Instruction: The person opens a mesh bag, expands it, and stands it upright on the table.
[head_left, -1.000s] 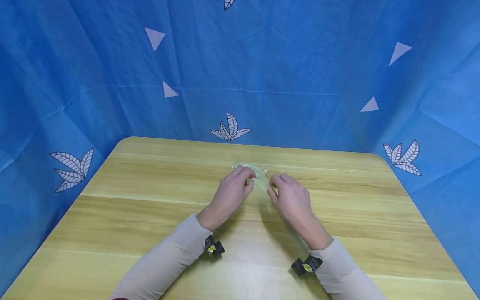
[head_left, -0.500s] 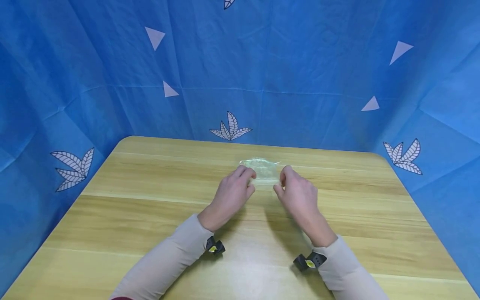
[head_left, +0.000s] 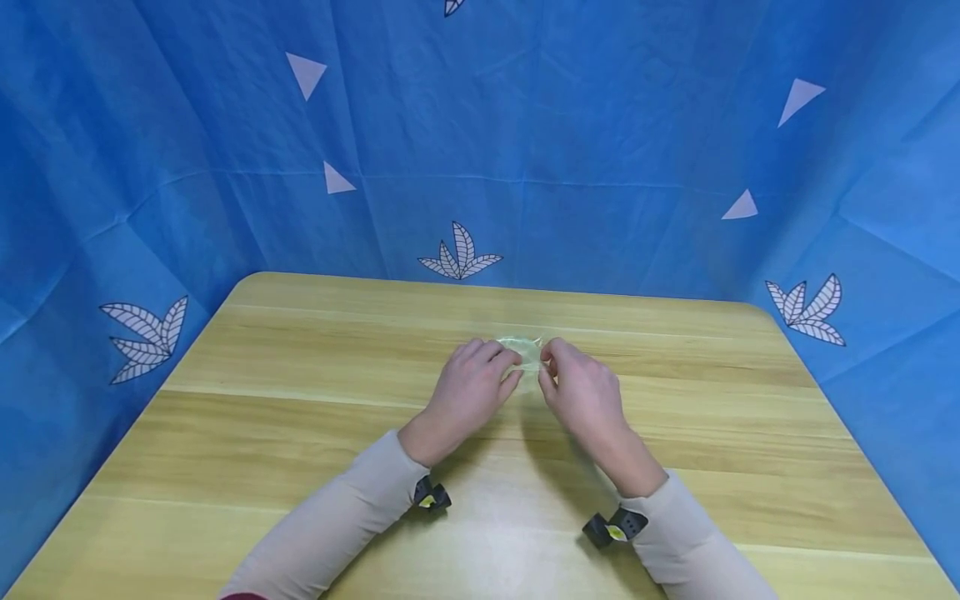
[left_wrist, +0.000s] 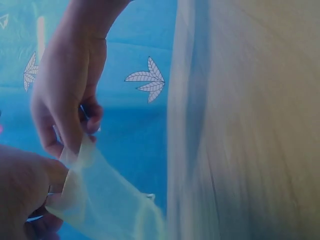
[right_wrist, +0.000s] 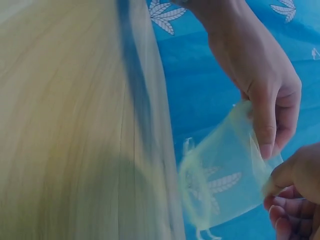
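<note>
A sheer pale yellow-green pouch (head_left: 530, 352) with thin cord loops at one end hangs between the two hands, above the far middle of the table. In the head view my left hand (head_left: 472, 379) grips its left side, thumb toward me. My right hand (head_left: 581, 387) pinches its right side between thumb and fingers. The right wrist view shows the left thumb laid over the pouch (right_wrist: 222, 170), with that hand's other fingers partly hidden behind. Close beside it, the right fingertips hold the same edge. The corded end points down toward the table.
A wooden table (head_left: 300, 467) with rounded far corners lies under both arms. Behind it and along its sides hangs a blue curtain (head_left: 600, 125) with leaf and triangle prints. A small dark device is strapped at each wrist.
My hands first drew apart, the right one going right and spreading the pouch wide. Now they are close together again, the pouch looks narrower, and the left hand sits slightly farther right.
</note>
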